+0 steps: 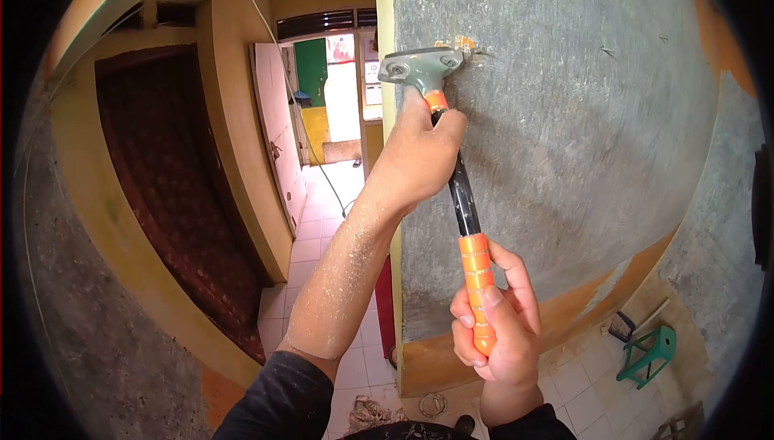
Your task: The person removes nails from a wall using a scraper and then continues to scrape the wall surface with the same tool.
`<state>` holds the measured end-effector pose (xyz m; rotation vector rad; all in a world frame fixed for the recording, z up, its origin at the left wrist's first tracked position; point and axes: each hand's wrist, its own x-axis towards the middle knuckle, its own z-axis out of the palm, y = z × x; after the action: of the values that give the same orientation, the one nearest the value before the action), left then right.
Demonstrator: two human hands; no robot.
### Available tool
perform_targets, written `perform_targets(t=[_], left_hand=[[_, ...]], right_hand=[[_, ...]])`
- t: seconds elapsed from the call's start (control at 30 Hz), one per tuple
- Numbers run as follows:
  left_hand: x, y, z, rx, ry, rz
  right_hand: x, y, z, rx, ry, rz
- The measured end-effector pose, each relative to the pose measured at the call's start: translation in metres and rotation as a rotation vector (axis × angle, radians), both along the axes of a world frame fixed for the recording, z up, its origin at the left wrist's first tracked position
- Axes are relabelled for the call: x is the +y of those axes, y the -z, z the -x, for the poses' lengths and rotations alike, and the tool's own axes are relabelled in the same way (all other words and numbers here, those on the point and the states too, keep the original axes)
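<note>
— Dark sleeves [278, 400] are seen; what is held?
— By the closed left hand [427, 150] and the curled right hand [509, 335], the scraper [463, 202] is gripped, its head [421, 66] near the grey wall [564, 150].

Open passage [314, 226] left of the grey wall [564, 134] — thin cable [322, 170] hanging across.

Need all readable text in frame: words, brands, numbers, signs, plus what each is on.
No readable text anywhere.
Scraper head: no lettering I can make out.
Orange grip: bands only, no legible brand.
Grey wall: scuffs and marks, no words or numbers.
Red-and-white patch beyond the doorway: too small and blurred to tell whether it carries text.
</note>
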<state>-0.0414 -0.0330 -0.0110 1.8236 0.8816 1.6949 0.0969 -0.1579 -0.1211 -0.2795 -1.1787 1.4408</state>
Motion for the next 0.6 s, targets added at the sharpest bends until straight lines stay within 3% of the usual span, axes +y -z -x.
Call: perform_targets(t=[0.13,0.23,0.37,0.6], left_hand=[[-0.005,-0.013,0.0,0.067,-0.063,0.003],[0.004,-0.009,0.003,0.068,-0.109,-0.033],[0.007,-0.002,0.002,0.004,-0.004,-0.049],[0.003,-0.022,0.004,0.166,-0.068,-0.034]], right_hand=[[0.001,-0.005,0.001,0.083,-0.071,0.001],[0.012,0.002,0.01,-0.034,0.063,-0.057],[0.009,0.008,0.005,0.021,-0.014,-0.025],[0.017,0.005,0.017,0.14,-0.087,-0.035]])
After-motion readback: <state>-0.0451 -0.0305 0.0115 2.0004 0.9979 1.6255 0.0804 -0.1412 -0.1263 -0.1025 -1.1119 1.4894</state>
